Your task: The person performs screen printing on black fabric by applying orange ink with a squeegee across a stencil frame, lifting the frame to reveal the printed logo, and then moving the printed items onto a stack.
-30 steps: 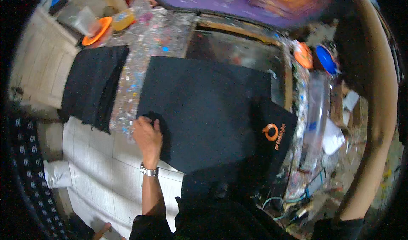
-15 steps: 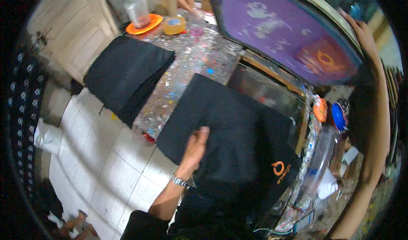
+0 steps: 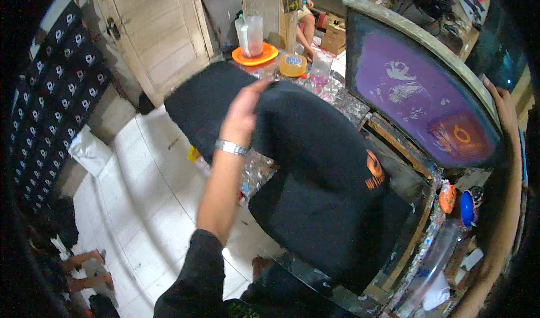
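Black cloth [image 3: 304,121] with an orange print [image 3: 374,171] near its right end arches up over a second black piece [image 3: 332,228], which lies flat beside the open screen [image 3: 394,67]. The two hands are well apart: the left hand [image 3: 243,112] is closed on the cloth's raised upper left edge, though its fingertips are blurred, and the right hand [image 3: 500,101] grips the rim of the screen, which stands tilted up from the worktop [image 3: 347,103]. A black stack [image 3: 202,104] lies just beyond the left hand, near an orange plate [image 3: 270,57] and a roll of tape [image 3: 293,66]. The step in hand looks to be lifting the printed cloth clear; from here the move seems to call for a steady hold on the screen and for the printed face to stay unfolded, as the ink may be wet.
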